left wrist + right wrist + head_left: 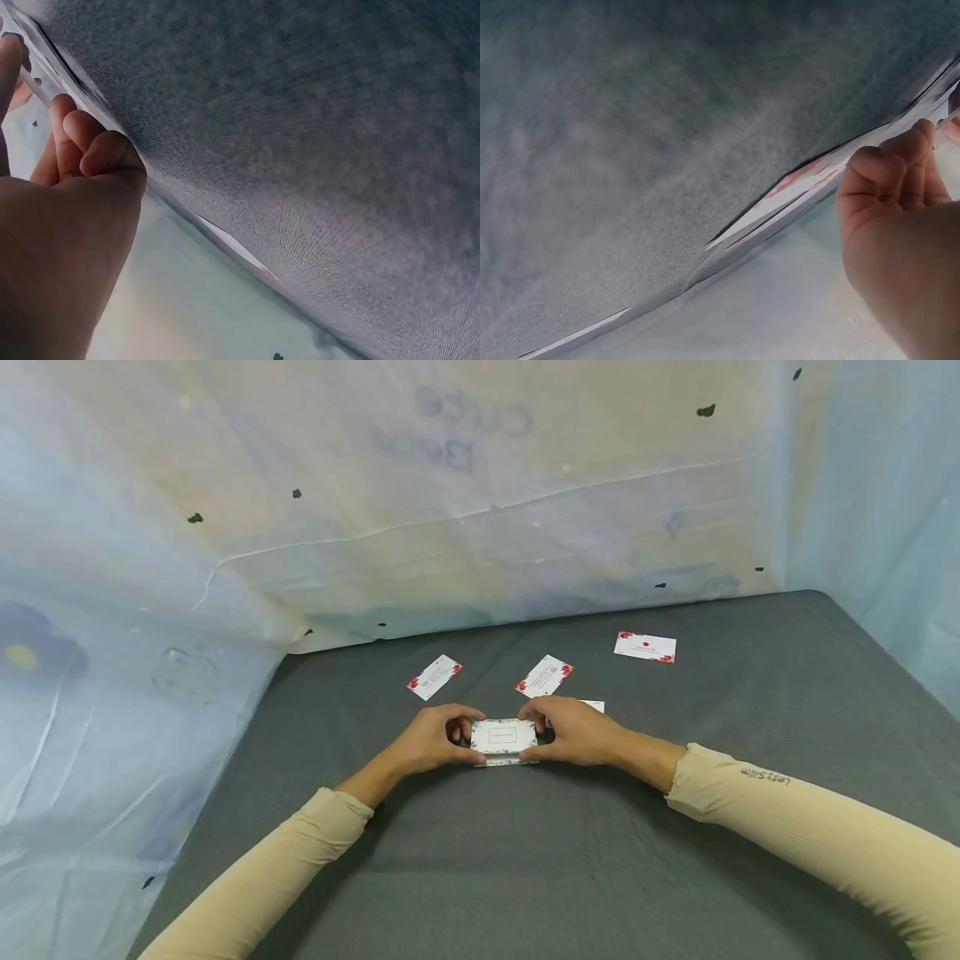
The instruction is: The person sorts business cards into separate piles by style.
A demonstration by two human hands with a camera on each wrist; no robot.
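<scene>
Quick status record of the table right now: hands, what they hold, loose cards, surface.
left hand: grips the left end of the card stack
right hand: grips the right end of the card stack
card stack: lifted slightly, tilted toward the camera, floral border
loose cards: left card, middle card, far right card, plus one partly hidden card behind the right hand
surface: grey cloth
backdrop: pale plastic sheeting

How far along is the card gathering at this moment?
Partly done. Both hands, left hand and right hand, hold a small stack of cards by its ends. Three cards lie loose on the grey cloth, and a fourth peeks out behind the right hand.
</scene>
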